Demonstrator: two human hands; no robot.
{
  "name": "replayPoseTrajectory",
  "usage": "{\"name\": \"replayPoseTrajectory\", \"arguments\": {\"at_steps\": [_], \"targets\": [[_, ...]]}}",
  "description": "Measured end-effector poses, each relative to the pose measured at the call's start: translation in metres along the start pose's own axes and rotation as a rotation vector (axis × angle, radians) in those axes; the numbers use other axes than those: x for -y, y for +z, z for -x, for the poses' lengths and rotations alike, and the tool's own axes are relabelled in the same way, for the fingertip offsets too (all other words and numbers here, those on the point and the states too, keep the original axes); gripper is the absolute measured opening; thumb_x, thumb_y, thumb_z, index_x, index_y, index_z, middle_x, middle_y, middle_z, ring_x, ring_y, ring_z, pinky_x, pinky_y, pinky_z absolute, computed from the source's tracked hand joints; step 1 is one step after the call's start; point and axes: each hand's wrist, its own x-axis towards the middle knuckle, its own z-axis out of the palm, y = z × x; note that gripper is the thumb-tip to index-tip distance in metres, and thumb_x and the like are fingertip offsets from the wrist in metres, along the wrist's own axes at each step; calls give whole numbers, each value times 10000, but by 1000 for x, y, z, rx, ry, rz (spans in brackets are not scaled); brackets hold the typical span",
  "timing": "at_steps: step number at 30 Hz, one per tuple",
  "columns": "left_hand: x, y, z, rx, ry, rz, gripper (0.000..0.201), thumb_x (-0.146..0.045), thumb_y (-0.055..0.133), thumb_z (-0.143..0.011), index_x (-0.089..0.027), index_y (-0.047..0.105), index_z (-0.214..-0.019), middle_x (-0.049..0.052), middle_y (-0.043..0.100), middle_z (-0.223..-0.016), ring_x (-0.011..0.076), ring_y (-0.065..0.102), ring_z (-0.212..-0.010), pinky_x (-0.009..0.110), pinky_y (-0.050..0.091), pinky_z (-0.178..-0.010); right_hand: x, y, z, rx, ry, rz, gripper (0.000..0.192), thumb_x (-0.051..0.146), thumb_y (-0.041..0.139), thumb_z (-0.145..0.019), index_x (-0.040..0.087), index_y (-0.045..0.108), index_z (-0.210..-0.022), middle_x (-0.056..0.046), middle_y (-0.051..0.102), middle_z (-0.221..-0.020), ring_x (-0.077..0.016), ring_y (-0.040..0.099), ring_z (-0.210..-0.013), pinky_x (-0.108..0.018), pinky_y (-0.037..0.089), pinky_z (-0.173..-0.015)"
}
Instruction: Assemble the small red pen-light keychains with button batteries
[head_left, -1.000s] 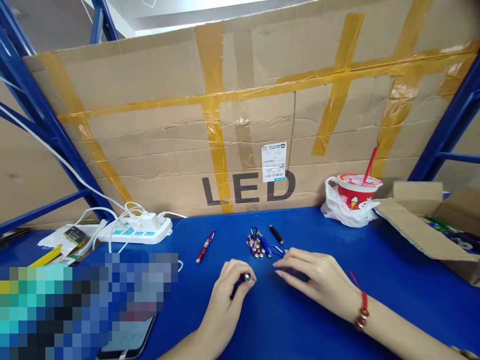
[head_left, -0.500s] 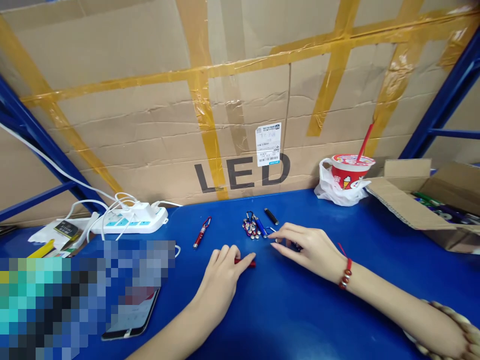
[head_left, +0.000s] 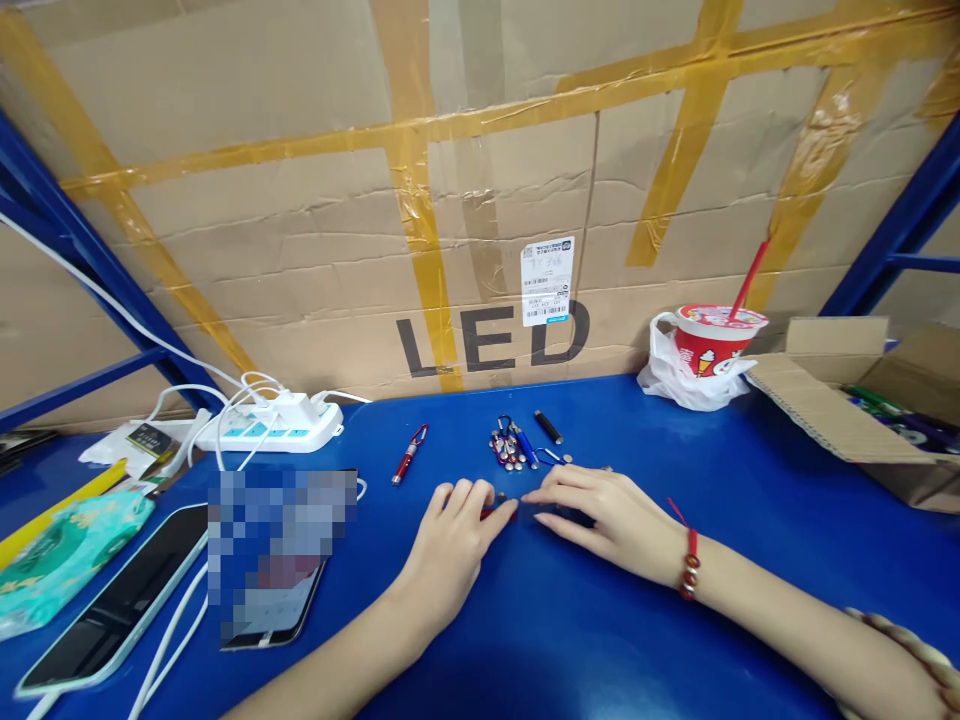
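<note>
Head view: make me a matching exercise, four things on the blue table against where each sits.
Things:
1. power strip
2. red drink cup
3. open cardboard box
4. red mini flashlight

Places:
A. far right edge of the table
B. in a white plastic bag by the cardboard wall
C. back left, with white cables plugged in
D. lying alone, left of the cluster of small flashlights

Pairs: 1-C, 2-B, 3-A, 4-D
</note>
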Motion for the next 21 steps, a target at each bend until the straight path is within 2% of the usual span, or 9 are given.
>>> {"name": "replayPoseTrajectory", "arguments": {"at_steps": [4, 7, 10, 13, 17, 21], "targets": [[1, 5, 0, 113, -184, 192, 310, -104, 396, -849, -262, 544, -1072, 26, 533, -921, 156, 433, -815, 297, 305, -690, 1, 1, 0, 23, 18, -46, 318, 352, 360, -884, 271, 539, -1134, -37, 577, -1012, -140, 538, -929, -279, 432, -810], [4, 7, -1, 114, -354, 332, 196, -222, 405, -872, -260, 566, -976, 9, 541, -893, 152, 449, -809, 300, 310, -686, 4, 4, -1, 71, 50, -62, 400, 396, 374, -868, 268, 449, -1239, -63, 518, -1147, -173, 481, -1047, -345, 392, -901], [4, 7, -3, 97, -442, 430, 170, -279, 396, -875, -224, 554, -903, 1, 544, -866, 146, 453, -793, 306, 318, -701, 6, 7, -2, 127, 100, -48, 489, 457, 372, -851, 252, 382, -1296, -82, 443, -1265, -205, 408, -1149, -402, 330, -962], [0, 3, -4, 79, -426, 516, 177, -287, 389, -875, -195, 533, -830, -5, 542, -844, 134, 458, -788, 301, 327, -720, 5, 12, -5, 158, 102, -13, 551, 494, 367, -840, 243, 331, -1329, -86, 382, -1336, -222, 341, -1213, -438, 281, -989], [-10, -6, -1, 53, -319, 536, 157, -274, 410, -859, -183, 527, -806, 1, 547, -846, 132, 462, -800, 295, 334, -740, 8, 15, -13, 179, 2, 9, 555, 462, 360, -853, 222, 293, -1349, -89, 342, -1371, -209, 284, -1257, -450, 229, -1019], [-16, -11, 2, 18, -262, 545, 123, -259, 429, -840, -177, 515, -809, 1, 550, -865, 132, 462, -804, 292, 337, -743, 16, 15, -21, 222, -89, 16, 506, 403, 354, -871, 199, 330, -1334, -106, 381, -1345, -205, 282, -1264, -465, 213, -1028]]}}
